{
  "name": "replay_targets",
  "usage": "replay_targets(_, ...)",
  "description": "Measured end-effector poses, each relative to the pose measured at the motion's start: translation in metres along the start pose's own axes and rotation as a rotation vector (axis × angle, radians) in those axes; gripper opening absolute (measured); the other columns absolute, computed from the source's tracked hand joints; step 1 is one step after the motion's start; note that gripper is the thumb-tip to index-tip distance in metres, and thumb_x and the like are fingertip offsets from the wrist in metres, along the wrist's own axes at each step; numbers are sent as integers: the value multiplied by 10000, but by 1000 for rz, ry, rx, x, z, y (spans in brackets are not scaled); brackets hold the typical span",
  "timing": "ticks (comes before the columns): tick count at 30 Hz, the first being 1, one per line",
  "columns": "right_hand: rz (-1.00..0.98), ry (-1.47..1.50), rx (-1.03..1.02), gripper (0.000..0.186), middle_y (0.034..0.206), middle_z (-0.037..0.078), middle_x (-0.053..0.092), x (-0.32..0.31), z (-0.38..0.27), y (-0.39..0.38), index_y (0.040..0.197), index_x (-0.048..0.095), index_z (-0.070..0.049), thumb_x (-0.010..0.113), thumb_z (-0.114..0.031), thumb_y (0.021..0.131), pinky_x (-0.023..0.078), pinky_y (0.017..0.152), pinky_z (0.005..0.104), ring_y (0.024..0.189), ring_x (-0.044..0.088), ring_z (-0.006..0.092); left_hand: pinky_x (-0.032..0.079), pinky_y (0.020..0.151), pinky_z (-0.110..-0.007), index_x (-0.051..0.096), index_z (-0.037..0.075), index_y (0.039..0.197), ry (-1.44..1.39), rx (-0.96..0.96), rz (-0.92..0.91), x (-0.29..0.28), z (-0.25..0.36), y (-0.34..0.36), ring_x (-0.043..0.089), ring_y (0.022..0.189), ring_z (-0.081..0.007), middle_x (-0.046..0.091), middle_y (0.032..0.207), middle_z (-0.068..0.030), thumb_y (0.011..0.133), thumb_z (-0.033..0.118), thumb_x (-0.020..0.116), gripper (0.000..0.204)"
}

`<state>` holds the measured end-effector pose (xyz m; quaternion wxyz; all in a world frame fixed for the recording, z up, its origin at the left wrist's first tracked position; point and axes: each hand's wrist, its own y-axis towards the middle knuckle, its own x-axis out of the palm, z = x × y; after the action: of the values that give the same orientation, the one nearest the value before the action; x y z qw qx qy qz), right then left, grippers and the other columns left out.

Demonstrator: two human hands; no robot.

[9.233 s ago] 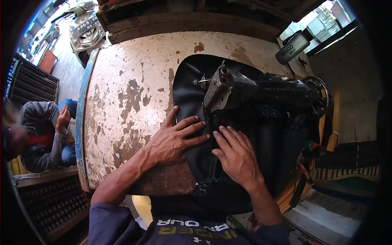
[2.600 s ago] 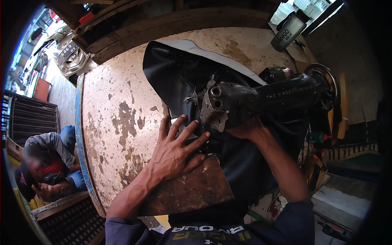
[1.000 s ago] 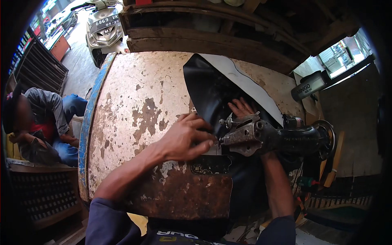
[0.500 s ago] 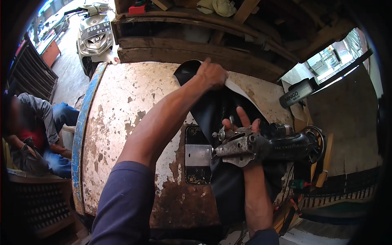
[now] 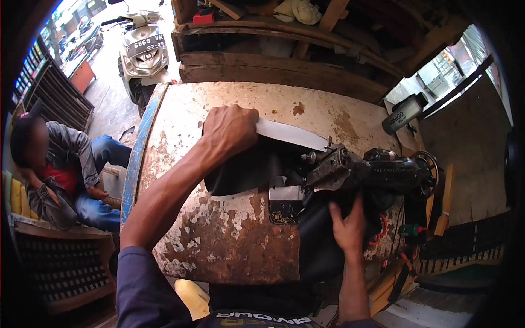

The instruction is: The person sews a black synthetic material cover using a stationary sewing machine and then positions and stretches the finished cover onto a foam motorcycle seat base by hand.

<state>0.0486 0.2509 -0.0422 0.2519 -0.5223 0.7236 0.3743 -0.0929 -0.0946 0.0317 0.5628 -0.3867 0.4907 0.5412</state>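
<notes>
A black sewing machine [image 5: 377,170] stands on the worn table, its head toward the middle and its handwheel at the right. Black leather-like sheet [image 5: 246,169] with a white underside passes around the machine's head and hangs toward me. My left hand [image 5: 231,128] is closed on the sheet's far edge, left of the machine, where a white strip [image 5: 292,134] of its underside is turned up. My right hand [image 5: 348,228] rests on the sheet's near part, just below the machine arm, with thumb and fingers apart; some fingertips are hidden. The bright metal plate [image 5: 285,193] shows beside the needle area.
The peeling table [image 5: 219,240] has a blue left edge. Red-handled scissors [image 5: 380,229] and a green bottle [image 5: 411,229] are at the right, a grey bottle [image 5: 402,117] farther back. Wooden shelving [image 5: 284,71] borders the far side. A person [image 5: 71,169] sits at left, near a scooter [image 5: 145,54].
My left hand has moved left and nearer, folding the sheet over. My right hand has come back from beyond the machine's head to its near side. The head view has shifted slightly.
</notes>
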Motion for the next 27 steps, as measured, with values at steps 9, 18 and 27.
replay_targets(9,285,-18,86,354,837,142,746,-49,-61,-13,1189,737,-51,802,-298,945,568,664,427,742,749,316,585,830,-513,773,113,1137,-27,290,187,9,-16,12,742,952,-407,758,990,-181,809,77,691,340)
replay_targets(18,-230,186,115,104,807,117,708,-27,-43,-34,944,732,-31,777,-116,905,564,649,399,683,716,275,586,855,-522,772,105,1157,-112,202,59,39,-8,46,739,967,-432,768,1035,-196,830,54,637,357)
replay_targets(27,-229,-204,-572,196,1046,183,771,68,33,103,1087,737,-39,684,-146,931,580,888,509,952,730,421,593,807,-567,771,46,996,255,-373,70,29,-133,2,756,921,-484,766,942,-279,916,235,587,276)
